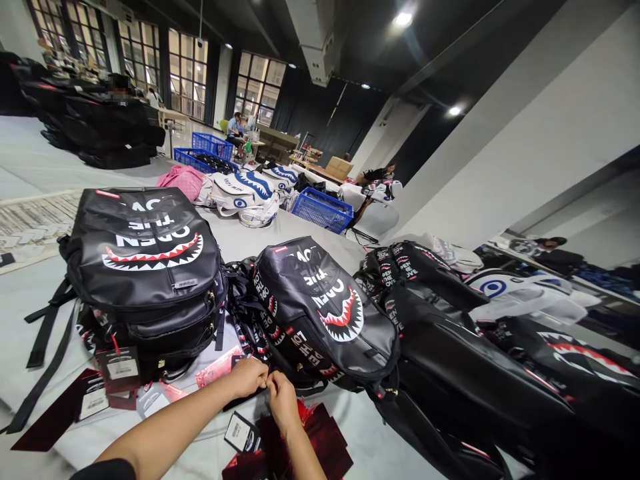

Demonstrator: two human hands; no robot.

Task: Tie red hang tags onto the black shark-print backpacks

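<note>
Near the front edge of a black backpack with a red-and-white shark mouth print, my left hand and my right hand meet, fingers pinched together. What they grip is too small to make out. Dark red tags with red strings lie below my right hand, beside a white barcode label. To the left stands another black backpack with the same print, and dark tags hang at its front. A pink-red printed packet lies just left of my left hand.
More black bags are piled at the right. White bags, a pink bag and blue crates stand beyond the backpacks. Black goods are stacked at the back left. A person sits in the background.
</note>
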